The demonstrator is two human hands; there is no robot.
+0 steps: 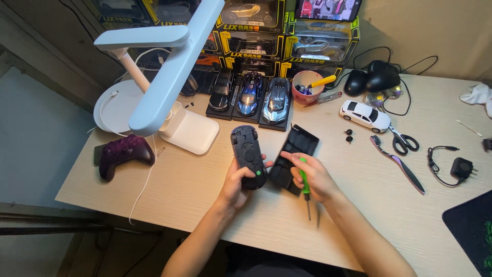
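Left hand [237, 180] clamped on a black toy car [248, 155], flipped underside up, its near end in the grip, thumb across the chassis beside a small green dot. Car lies on the bench [205, 195] near the front middle, nose pointing away from the person.

Right hand [311, 177] closed around a green-handled screwdriver [305, 188], shaft pointing down toward the near edge, tip just above the wood. Fingers rest on a black display base [293, 156], which lies tilted just right of the car, touching or nearly touching it; cannot tell which.

Behind: three model cars [250, 95] on black plinths in a row, black, blue, silver-grey. White desk lamp [166, 82] stands to the left, arm reaching over them. Purple gamepad [124, 152] lies far left. Pink cup [306, 86] with tools stands right of the row. White model car [365, 115] sits right of centre, two small black wheels [349, 135] near it. Scissors [403, 140] and a patterned blade tool [397, 163] lie further right, then a black charger [461, 167] with cable. Boxed model cars [287, 36] are stacked against the wall.
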